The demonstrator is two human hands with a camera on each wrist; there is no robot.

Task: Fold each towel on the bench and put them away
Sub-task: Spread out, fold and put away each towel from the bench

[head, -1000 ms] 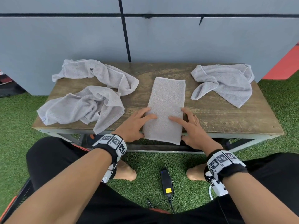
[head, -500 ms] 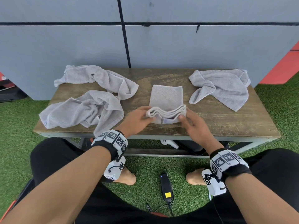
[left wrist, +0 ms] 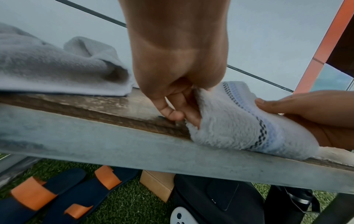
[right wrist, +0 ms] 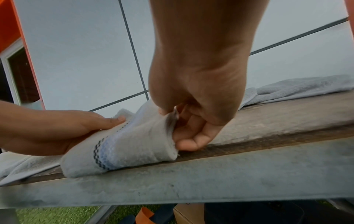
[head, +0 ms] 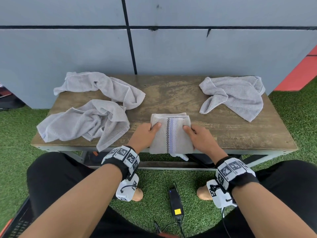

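Both my left hand (head: 145, 133) and right hand (head: 201, 138) pinch the soft, floppy folded towel (head: 171, 134) by its side edges.

The person wears black trousers (head: 56, 179) and has bare forearms and bare feet (head: 137, 194). Each wrist carries a black band: the left wristband (head: 123, 156) and the right wristband (head: 235, 170) are both ringed with white blocks printed with black square-pattern markers. Under each wrist hangs a white camera pod (head: 127, 189) with its own marker and a thin black cable.
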